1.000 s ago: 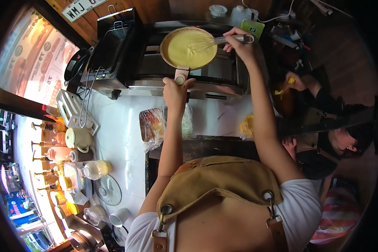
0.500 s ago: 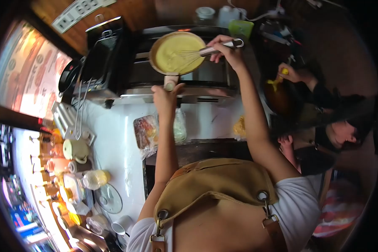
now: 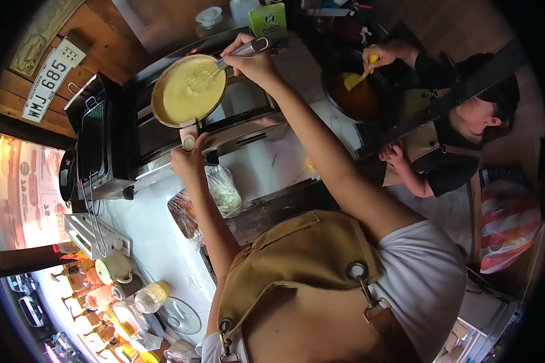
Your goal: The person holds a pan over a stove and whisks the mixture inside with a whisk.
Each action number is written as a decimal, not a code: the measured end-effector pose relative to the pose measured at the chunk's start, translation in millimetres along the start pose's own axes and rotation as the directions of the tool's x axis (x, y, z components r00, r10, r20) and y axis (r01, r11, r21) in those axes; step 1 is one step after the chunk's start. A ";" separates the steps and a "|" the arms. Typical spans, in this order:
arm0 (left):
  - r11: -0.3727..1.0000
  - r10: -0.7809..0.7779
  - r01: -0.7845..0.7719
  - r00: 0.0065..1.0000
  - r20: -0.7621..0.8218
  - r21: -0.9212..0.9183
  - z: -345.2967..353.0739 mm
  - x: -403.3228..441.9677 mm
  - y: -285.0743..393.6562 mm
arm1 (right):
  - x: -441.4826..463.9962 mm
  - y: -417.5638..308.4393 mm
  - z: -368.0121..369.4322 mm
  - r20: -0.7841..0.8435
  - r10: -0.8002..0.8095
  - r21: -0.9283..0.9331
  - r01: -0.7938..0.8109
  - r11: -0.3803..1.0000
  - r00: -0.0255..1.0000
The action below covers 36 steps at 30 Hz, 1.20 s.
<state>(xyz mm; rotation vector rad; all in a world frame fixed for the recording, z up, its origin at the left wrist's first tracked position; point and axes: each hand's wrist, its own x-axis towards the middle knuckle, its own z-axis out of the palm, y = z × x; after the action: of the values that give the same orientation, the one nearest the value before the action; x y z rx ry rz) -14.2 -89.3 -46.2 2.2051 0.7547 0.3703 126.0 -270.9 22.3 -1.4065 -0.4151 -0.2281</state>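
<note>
Left hand (image 3: 189, 162): grips the handle (image 3: 189, 133) of a pan
Pan (image 3: 155, 100): lies over the stove (image 3: 231, 107), contains yellow mix (image 3: 181, 100)
Right hand (image 3: 251, 62): is closed round a whisk (image 3: 223, 63), its wires in the mix
Green box (image 3: 268, 22): stands near the right hand
Co-worker's hand (image 3: 381, 55): holds a yellow spatula (image 3: 355, 80)

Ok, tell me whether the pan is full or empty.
Not empty: yellow mixture spreads wall to wall in the pan; depth unclear.
</note>
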 end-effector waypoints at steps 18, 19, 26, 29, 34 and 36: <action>0.995 0.031 -0.030 1.000 0.006 -0.095 2.1 1.2 -5.4 | -10.4 -2.7 4.5 0.187 0.235 0.121 -0.260 0.958 0.954; 0.995 0.028 -0.027 1.000 0.004 -0.093 1.2 0.8 -6.0 | -7.0 -5.1 0.3 0.157 0.232 0.119 -0.251 0.961 0.960; 0.995 0.013 -0.011 1.000 0.023 -0.098 -5.0 -7.0 9.1 | -11.6 6.5 14.9 0.209 0.075 0.129 -0.103 0.986 0.975; 0.995 0.014 -0.012 1.000 0.020 -0.094 -2.6 -2.4 0.1 | -5.8 -3.6 5.6 0.236 0.141 0.121 -0.173 0.978 0.962; 0.996 0.013 -0.014 1.000 -0.010 -0.091 4.8 1.1 -6.3 | -0.5 -1.2 8.7 0.105 -0.040 -0.003 0.041 0.999 0.994; 0.998 0.050 -0.048 0.997 -0.066 0.031 6.4 4.0 -9.3 | -6.0 -5.7 11.4 0.143 -0.029 -0.037 0.034 0.999 0.989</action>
<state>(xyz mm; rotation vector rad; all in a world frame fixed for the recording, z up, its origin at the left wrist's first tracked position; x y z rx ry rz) -11.7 -85.5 -57.3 2.2514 0.7468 0.4630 116.6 -261.1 26.2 -1.4609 -0.5536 -0.1626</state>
